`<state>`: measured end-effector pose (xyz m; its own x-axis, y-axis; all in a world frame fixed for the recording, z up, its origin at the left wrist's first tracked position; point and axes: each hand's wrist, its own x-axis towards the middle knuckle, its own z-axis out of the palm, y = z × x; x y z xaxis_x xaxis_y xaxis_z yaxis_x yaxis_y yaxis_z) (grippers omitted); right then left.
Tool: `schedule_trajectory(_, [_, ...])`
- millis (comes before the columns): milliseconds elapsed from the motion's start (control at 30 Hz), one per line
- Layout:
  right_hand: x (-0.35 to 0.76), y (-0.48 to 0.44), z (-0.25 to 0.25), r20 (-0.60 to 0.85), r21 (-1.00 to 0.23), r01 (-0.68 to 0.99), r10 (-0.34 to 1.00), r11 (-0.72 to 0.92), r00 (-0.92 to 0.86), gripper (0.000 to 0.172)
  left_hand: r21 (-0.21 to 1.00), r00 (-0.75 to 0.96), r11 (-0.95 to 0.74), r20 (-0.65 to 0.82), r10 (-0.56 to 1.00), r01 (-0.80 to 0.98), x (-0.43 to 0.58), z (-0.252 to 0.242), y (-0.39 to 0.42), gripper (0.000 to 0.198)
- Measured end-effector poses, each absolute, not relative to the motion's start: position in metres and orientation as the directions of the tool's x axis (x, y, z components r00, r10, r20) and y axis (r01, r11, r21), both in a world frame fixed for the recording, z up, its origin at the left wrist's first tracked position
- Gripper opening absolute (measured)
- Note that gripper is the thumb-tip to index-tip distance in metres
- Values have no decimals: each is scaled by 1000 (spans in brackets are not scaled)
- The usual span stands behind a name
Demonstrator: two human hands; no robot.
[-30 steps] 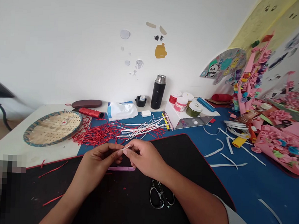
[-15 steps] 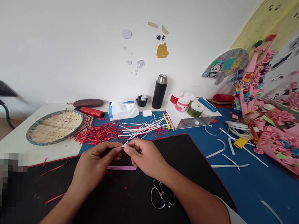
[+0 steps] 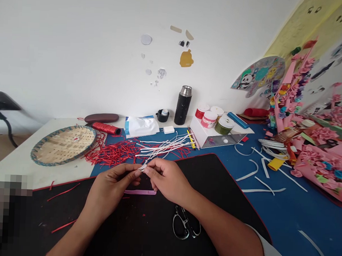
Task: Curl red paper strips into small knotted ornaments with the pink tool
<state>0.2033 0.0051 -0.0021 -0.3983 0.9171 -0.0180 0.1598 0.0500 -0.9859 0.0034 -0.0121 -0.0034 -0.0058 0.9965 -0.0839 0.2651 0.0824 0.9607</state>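
Between my fingertips is a small looped piece of white cord (image 3: pixel 142 167). My left hand (image 3: pixel 111 185) pinches it from the left, thumb against forefinger. From the right, my right hand (image 3: pixel 168 180) closes its thumb and forefinger on the same cord. Just beyond my fingers lie several white cords (image 3: pixel 166 147) on top of a heap of short red cords (image 3: pixel 116 152). A flat purple strip (image 3: pixel 141 192) rests on the black mat (image 3: pixel 143 232) beneath my hands. Scissors (image 3: pixel 183 224) lie near my right forearm, their blades partly hidden under it.
A woven basket (image 3: pixel 64 144) and a red thread spool (image 3: pixel 106 128) sit at the left. Behind stand a black thermos (image 3: pixel 183 106) and a white box (image 3: pixel 204 137) carrying several jars. White strips (image 3: pixel 263 190) and pink paper flowers (image 3: pixel 324 161) cover the right side.
The whole view has shifted very slightly. Both hands keep their pinch, and the white loop between the fingertips shows a little more.
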Motion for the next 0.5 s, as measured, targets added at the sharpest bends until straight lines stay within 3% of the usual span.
schedule_trajectory(500, [203, 4, -4, -39, -987, 161, 918, 27, -395, 19, 960, 39, 85, -99, 994, 268, 10, 8, -12, 35])
